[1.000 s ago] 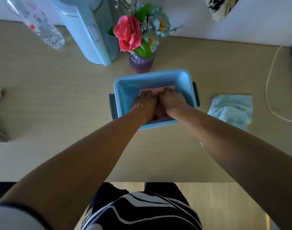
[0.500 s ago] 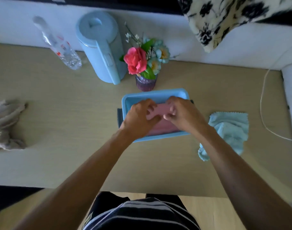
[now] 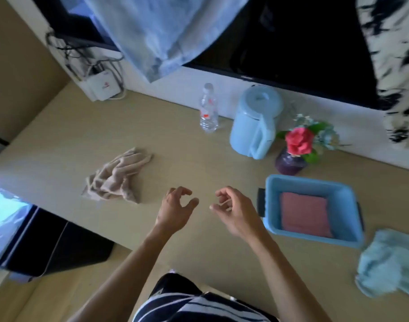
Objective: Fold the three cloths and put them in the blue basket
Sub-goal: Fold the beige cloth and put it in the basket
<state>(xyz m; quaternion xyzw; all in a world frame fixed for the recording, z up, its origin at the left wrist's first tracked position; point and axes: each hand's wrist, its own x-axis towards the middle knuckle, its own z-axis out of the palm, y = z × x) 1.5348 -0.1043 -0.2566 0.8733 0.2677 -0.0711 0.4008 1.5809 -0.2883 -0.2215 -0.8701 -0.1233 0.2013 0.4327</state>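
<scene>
- While both hands hung over the bare middle of the table [image 3: 199, 259], neither held anything: the left hand [image 3: 174, 211] had its fingers curled loosely with the thumb spread apart, and the right hand [image 3: 233, 211] had its fingers half bent and empty.
- The blue basket [image 3: 343, 189] stood on the table to the right of the right hand, close beside it but not touching.
- One pink cloth [image 3: 304, 213], folded flat into a rectangle, lay on the basket floor.
- A beige cloth [image 3: 116, 176] lay crumpled and unfolded on the table, left of the left hand and apart from it.
- A light blue cloth [image 3: 390, 261] lay rumpled at the near right, just beside the basket's near right corner; contact could not be determined.
- Along the far edge stood a clear bottle [image 3: 208, 112], a pale blue jug [image 3: 254, 126] and a purple vase of flowers [image 3: 290, 162], the vase just beyond the basket's far rim.
</scene>
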